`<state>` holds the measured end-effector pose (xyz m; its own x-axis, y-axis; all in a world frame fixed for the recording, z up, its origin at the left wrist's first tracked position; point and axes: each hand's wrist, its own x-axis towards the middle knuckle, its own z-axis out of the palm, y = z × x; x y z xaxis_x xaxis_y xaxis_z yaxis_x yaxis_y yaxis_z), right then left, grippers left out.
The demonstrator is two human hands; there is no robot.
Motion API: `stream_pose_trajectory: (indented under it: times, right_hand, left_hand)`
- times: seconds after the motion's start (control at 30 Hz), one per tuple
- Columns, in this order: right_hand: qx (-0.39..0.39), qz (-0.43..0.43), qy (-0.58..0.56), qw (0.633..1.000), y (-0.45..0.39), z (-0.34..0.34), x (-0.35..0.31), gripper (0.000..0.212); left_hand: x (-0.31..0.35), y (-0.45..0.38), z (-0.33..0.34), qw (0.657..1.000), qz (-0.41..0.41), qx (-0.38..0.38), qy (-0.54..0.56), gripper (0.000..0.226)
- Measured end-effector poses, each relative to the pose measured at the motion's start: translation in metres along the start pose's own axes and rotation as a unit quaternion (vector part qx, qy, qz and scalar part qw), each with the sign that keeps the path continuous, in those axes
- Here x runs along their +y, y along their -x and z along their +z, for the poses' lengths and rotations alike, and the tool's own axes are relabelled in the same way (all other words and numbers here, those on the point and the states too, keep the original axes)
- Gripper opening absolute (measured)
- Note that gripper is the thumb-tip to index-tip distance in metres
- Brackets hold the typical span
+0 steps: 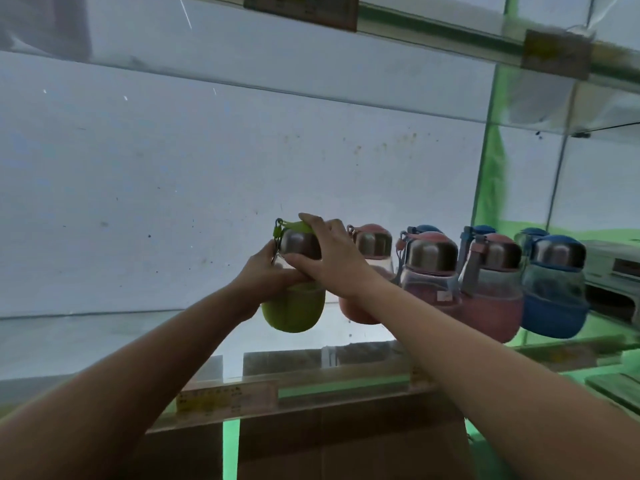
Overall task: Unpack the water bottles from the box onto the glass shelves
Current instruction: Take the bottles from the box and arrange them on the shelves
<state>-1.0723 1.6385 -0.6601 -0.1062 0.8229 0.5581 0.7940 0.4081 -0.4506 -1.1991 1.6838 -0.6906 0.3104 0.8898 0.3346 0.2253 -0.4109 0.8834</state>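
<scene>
A green water bottle (294,311) with a steel cap is held over the glass shelf (104,336), its base at or just above the glass. My left hand (268,277) grips its clear middle from the left. My right hand (332,261) wraps over the cap and neck from the right. Right of it on the shelf stand a pink bottle (372,251), two more pink bottles (431,271) (491,292) and a blue bottle (554,292), with more blue caps behind them. The brown box (346,445) is below the shelf's front edge.
An upper glass shelf (311,77) runs overhead with price tags (301,8) on its edge. A white back wall closes the bay. A green-edged glass divider (491,188) stands at the right. Price labels (225,398) line the lower shelf's front rail.
</scene>
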Motion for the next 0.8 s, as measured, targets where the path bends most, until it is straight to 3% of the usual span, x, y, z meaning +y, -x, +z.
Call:
stream_pose_trajectory:
  times: [0.17,0.27,0.4,0.53,0.7,0.8]
  right_hand:
    - [-0.026,0.002,-0.017,1.0,-0.006,0.003,0.005,0.068]
    - [-0.028,0.005,-0.017,0.999,-0.004,0.005,0.007,0.072]
    - [-0.027,0.013,-0.01,1.0,0.003,-0.001,0.009,0.075]
    - [-0.01,0.004,0.008,1.0,0.013,-0.018,0.007,0.076]
    - [0.026,-0.003,0.019,0.999,0.031,-0.053,0.006,0.072]
    - [0.038,0.0,0.006,0.999,0.047,-0.078,0.009,0.071]
  left_hand:
    - [-0.01,-0.013,-0.006,1.0,-0.017,0.006,0.016,0.09]
    - [-0.009,-0.01,-0.007,1.0,-0.017,0.015,0.009,0.1]
    - [0.004,-0.002,-0.004,0.987,-0.035,0.131,-0.086,0.119]
    - [0.026,0.006,0.001,0.971,0.03,0.191,-0.144,0.119]
    - [0.053,0.013,0.018,0.96,0.045,0.225,-0.16,0.093]
    - [0.071,0.02,0.029,0.955,0.049,0.235,-0.172,0.091]
